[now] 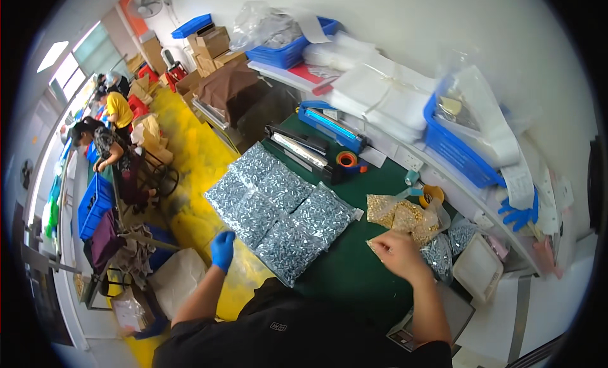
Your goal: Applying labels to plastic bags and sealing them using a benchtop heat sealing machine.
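Observation:
Clear bags packed with small silvery metal pieces lie side by side on the green table top. My left hand, in a blue glove, is by their left edge with its fingers curled together; whether it grips anything is hidden. To the right, clear bags of gold-coloured metal pieces rest on the table. My bare right hand is just in front of them, fingers pinched together. A gold-coloured bit shows at its fingertips, too small to name. Beside that hand sit smaller bags of silvery pieces.
Behind the bags stand a blue bag sealer, a black one and tape rolls. Blue baskets and plastic sheets line the shelf. A white tray is at right. People work at the far left beside a yellow floor.

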Action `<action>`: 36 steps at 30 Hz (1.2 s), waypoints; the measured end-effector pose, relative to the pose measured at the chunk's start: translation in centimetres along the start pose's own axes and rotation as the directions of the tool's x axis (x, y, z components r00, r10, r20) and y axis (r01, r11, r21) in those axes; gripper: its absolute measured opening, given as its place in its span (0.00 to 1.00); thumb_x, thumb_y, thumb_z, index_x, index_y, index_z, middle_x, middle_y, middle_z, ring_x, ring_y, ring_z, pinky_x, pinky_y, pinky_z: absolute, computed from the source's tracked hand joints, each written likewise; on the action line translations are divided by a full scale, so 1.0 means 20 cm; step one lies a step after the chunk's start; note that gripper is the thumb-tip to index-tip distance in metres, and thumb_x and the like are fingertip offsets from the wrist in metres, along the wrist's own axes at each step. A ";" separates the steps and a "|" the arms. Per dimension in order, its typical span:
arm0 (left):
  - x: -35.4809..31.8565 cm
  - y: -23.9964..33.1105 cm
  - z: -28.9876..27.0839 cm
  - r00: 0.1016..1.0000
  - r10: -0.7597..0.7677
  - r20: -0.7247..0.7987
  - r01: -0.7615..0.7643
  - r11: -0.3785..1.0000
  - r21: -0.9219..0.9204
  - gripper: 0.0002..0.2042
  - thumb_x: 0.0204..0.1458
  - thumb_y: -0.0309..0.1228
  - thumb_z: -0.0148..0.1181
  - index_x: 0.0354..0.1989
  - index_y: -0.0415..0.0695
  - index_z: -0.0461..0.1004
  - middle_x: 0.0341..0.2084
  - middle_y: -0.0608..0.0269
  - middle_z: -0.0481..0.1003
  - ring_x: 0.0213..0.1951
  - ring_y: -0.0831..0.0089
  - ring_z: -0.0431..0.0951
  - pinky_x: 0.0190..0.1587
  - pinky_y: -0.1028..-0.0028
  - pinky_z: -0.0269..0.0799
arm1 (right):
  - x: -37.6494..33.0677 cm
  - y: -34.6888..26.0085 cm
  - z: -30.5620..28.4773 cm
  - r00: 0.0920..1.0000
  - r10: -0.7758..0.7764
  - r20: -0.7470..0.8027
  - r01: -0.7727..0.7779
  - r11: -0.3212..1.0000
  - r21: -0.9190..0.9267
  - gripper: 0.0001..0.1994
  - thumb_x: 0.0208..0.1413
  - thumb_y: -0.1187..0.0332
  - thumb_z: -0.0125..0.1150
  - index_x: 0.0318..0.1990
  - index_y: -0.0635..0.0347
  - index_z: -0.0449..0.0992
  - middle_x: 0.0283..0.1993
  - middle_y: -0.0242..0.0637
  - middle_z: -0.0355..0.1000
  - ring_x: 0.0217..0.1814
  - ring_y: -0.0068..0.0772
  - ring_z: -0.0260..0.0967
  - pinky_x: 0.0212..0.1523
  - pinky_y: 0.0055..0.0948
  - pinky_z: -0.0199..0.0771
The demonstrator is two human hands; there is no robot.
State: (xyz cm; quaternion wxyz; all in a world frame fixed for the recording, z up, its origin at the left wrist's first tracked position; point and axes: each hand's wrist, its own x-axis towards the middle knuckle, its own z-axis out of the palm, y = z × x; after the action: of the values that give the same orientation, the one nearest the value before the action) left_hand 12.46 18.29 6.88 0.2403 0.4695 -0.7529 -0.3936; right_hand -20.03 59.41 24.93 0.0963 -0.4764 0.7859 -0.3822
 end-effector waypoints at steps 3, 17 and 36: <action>0.51 0.35 -0.02 0.943 0.304 -0.135 -0.317 0.945 -0.082 0.10 0.59 0.30 0.59 0.43 0.36 0.80 0.38 0.51 0.81 0.41 0.66 0.80 0.48 0.69 0.73 | 0.06 -0.07 0.25 0.988 -0.045 0.147 0.036 0.997 0.062 0.05 0.53 0.70 0.66 0.35 0.61 0.80 0.31 0.40 0.76 0.36 0.44 0.75 0.38 0.36 0.75; 2.73 2.31 -0.01 0.527 0.850 -0.029 -0.850 0.526 -0.036 0.13 0.46 0.25 0.54 0.36 0.49 0.85 0.37 0.48 0.81 0.39 0.54 0.81 0.47 0.65 0.75 | 0.29 -0.45 0.96 0.816 0.558 0.154 -0.573 0.815 0.087 0.09 0.57 0.65 0.63 0.40 0.60 0.81 0.33 0.40 0.76 0.33 0.36 0.75 0.36 0.30 0.74; 3.32 2.73 0.72 0.175 0.399 0.900 -0.883 0.468 -0.035 0.23 0.54 0.48 0.60 0.54 0.50 0.78 0.52 0.58 0.77 0.48 0.64 0.76 0.51 0.60 0.72 | 0.69 -0.68 1.22 0.743 0.666 0.069 -0.669 0.733 0.122 0.09 0.57 0.65 0.64 0.41 0.60 0.81 0.35 0.40 0.78 0.33 0.32 0.75 0.36 0.28 0.75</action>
State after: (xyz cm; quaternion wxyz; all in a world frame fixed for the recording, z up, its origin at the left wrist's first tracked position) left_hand -55.74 -22.25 42.85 -0.1233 -0.1160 -0.9656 -0.1976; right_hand -5.49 32.23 20.36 0.2679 -0.1591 0.8748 -0.3711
